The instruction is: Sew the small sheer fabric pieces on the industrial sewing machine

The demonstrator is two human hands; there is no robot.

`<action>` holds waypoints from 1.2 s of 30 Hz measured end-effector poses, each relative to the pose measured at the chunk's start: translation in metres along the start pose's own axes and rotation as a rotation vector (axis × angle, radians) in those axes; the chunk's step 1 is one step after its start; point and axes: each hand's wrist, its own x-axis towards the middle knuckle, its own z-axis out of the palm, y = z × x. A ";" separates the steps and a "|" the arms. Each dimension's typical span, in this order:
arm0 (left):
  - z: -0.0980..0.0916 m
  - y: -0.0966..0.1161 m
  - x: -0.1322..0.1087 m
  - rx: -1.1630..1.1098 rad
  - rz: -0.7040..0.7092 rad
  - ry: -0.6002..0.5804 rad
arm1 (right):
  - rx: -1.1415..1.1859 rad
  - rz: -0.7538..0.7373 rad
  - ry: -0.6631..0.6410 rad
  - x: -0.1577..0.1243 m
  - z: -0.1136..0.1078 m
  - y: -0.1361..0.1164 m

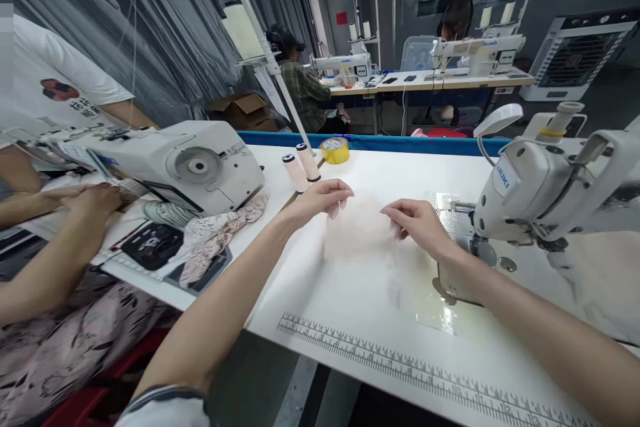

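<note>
A pale, sheer piece of fabric hangs between my two hands above the white table, blurred by motion. My left hand pinches its upper left edge between thumb and fingers. At the upper right edge, my right hand grips the same fabric with a similar pinch. The sewing machine stands just right of my right hand, its needle area close to my wrist. Behind my left hand are two thread spools and a roll of yellow tape.
A printed ruler runs along the table's front edge. To the left, a co-worker's hands are at another sewing machine, beside lace fabric and a black phone-like object. A thread stand pole rises behind.
</note>
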 end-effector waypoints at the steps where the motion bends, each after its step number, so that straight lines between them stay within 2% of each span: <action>1: 0.001 -0.006 0.012 0.045 -0.003 0.028 | -0.056 0.009 0.032 0.010 0.004 0.006; 5: 0.014 -0.031 0.043 0.255 -0.003 0.138 | -0.344 0.022 0.075 0.028 0.008 0.022; 8: 0.024 -0.041 0.042 0.431 0.020 0.253 | -0.565 0.011 0.082 0.029 0.007 0.022; 11: 0.029 -0.038 0.032 0.588 0.078 0.359 | -0.732 0.002 0.075 0.020 0.001 0.016; 13: 0.031 -0.031 0.025 0.661 0.151 0.419 | -0.805 -0.005 0.065 0.003 -0.007 0.013; 16: 0.036 -0.015 0.016 0.711 0.295 0.475 | -0.868 -0.057 0.019 -0.042 -0.024 0.010; 19: 0.053 0.004 0.007 0.878 0.667 0.595 | -0.908 -0.101 -0.043 -0.101 -0.045 0.016; 20: 0.062 0.011 0.004 0.892 0.794 0.601 | -0.926 -0.118 -0.045 -0.120 -0.054 0.021; 22: 0.086 0.026 -0.003 0.889 0.974 0.540 | -0.998 -0.200 0.045 -0.152 -0.077 0.033; 24: 0.114 0.042 -0.008 0.840 1.087 0.423 | -1.093 -0.153 0.227 -0.174 -0.108 0.047; 27: 0.157 0.064 -0.011 0.737 1.147 0.265 | -1.147 -0.020 0.378 -0.190 -0.156 0.065; 29: 0.181 0.075 -0.010 0.682 1.153 0.223 | -1.161 0.051 0.430 -0.192 -0.180 0.073; 32: 0.206 0.087 -0.008 0.609 1.161 0.176 | -1.143 0.097 0.439 -0.192 -0.198 0.079; 36: 0.220 0.089 -0.008 0.542 1.134 0.127 | -1.092 0.166 0.523 -0.191 -0.202 0.083</action>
